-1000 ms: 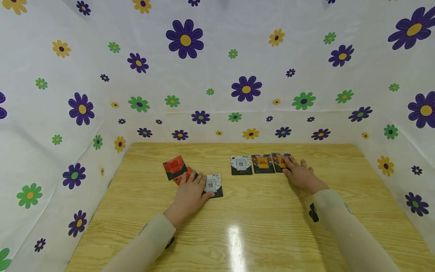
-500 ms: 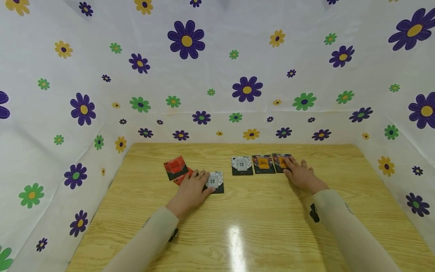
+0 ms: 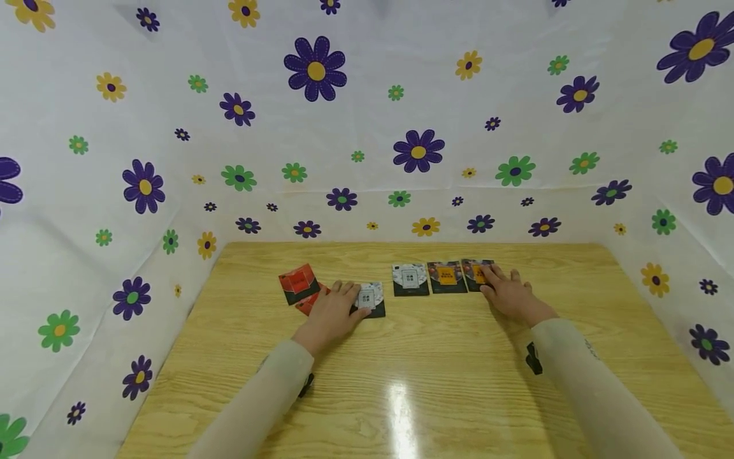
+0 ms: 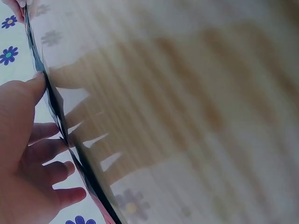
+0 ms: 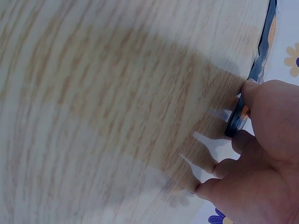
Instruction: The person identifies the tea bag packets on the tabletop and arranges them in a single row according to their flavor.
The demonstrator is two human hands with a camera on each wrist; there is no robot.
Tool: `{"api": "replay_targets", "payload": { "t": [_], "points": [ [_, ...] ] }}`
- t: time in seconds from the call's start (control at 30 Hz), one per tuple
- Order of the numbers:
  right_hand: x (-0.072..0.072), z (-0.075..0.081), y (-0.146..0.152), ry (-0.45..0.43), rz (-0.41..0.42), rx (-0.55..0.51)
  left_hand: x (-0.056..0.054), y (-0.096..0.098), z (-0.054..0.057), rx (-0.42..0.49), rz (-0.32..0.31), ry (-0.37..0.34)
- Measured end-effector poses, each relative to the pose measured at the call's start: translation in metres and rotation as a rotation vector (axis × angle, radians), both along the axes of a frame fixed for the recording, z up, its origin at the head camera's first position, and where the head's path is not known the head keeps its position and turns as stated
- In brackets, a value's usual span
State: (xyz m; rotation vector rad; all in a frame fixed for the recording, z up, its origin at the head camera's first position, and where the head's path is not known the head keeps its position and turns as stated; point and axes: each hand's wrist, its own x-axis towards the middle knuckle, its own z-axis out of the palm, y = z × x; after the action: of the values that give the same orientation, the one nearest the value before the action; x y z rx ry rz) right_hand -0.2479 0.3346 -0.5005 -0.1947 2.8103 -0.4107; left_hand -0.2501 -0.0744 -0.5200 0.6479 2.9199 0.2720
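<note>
My left hand (image 3: 329,315) lies over a flat square white-and-black packet (image 3: 374,302), its thumb at the near edge and its fingers spread across the left part. Partly under those fingers is a red-and-black packet (image 3: 308,303); a second red-and-black packet (image 3: 297,283) lies just behind it, tilted. Further right, a row holds a white-and-black packet (image 3: 410,282), an orange-and-dark packet (image 3: 446,275) and another orange-and-dark packet (image 3: 473,273). On that last packet's right side rest the fingertips of my right hand (image 3: 512,297). Both wrist views show the packets nearly edge-on, with the fingers spread along them.
A light wooden table (image 3: 447,370) carries all the packets. White cloth with printed flowers (image 3: 367,115) encloses its back and sides. Each forearm wears a pale sleeve (image 3: 258,389) and a dark strap shows at each wrist.
My left hand has slid the white-and-black packet to the right and slightly back, toward the row, uncovering no further packets. My right hand has stayed on the end orange-and-dark packet.
</note>
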Motion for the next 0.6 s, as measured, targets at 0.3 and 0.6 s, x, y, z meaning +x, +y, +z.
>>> {"api": "replay_targets", "payload": {
  "t": [0.3, 0.6],
  "points": [
    [-0.003, -0.001, 0.001, -0.027, -0.01, -0.014, -0.006, 0.005, -0.001, -0.004, 0.021, -0.006],
    [-0.003, 0.0, 0.001, -0.013, 0.0, -0.01, -0.019, 0.009, 0.002, 0.008, 0.023, -0.005]
  ]
}}
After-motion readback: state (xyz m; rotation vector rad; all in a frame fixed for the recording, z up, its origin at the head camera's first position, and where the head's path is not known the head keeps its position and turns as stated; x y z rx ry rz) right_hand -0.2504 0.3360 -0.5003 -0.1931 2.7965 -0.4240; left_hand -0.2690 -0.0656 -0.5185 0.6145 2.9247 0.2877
